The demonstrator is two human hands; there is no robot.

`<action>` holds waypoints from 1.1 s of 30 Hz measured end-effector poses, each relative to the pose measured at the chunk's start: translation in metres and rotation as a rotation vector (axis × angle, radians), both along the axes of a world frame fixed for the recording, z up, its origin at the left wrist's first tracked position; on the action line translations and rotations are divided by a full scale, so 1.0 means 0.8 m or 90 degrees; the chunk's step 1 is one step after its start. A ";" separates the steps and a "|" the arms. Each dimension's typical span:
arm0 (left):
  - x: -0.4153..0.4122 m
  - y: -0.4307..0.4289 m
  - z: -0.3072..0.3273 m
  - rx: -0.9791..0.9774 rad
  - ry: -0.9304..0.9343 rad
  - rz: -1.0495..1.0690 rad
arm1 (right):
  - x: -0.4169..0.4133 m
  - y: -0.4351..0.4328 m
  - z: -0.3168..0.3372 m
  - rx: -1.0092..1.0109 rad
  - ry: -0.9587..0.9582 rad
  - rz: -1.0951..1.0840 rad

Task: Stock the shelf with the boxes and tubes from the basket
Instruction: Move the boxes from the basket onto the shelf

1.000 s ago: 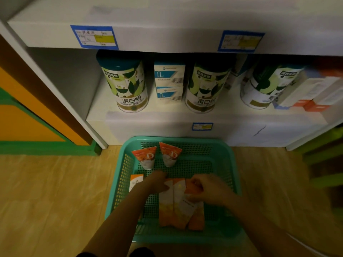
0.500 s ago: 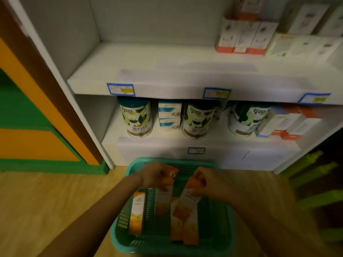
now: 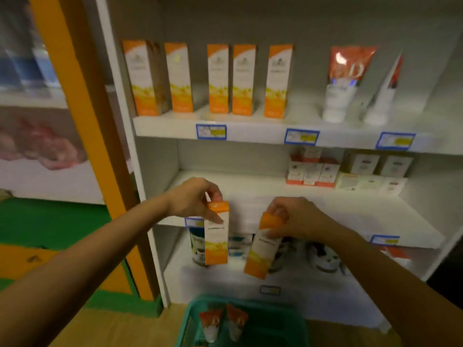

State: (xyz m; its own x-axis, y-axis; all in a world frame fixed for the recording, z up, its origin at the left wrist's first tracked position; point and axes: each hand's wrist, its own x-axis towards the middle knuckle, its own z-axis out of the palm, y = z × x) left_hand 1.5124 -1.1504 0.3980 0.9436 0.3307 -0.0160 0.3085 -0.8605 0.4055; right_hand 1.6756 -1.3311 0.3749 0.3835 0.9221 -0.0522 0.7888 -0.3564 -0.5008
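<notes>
Midway, by the look of things: two orange-and-white boxes up in the air, one per hand. Left box [image 3: 216, 234] pinched at its top by the left hand [image 3: 193, 199], hanging upright in front of the middle shelf [image 3: 375, 216]; right box [image 3: 261, 246] clamped at its orange cap end by the right hand [image 3: 293, 217], tilted, lower end swung leftward. Already standing on the top shelf [image 3: 263, 123]: five matching boxes [image 3: 231, 80] in a row, and two tubes [image 3: 343, 83] further right. Still waiting below in the teal basket [image 3: 298, 324]: two orange-capped tubes [image 3: 220, 324], possibly more beyond the frame edge. Lettering on the boxes too blurred to read; a large "D" just legible on the shelved tube. Blue-and-yellow price tags [image 3: 211, 132] along the shelf edges, text unreadable.
</notes>
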 end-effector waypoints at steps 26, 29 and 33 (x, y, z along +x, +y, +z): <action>0.028 0.099 0.316 0.168 -0.201 0.100 | 0.002 0.128 0.335 0.267 -0.212 -0.028; 0.034 0.114 0.309 0.183 -0.188 0.115 | 0.008 0.141 0.331 0.287 -0.199 -0.049; 0.036 0.126 0.297 0.189 -0.169 0.126 | 0.011 0.152 0.326 0.272 -0.184 -0.065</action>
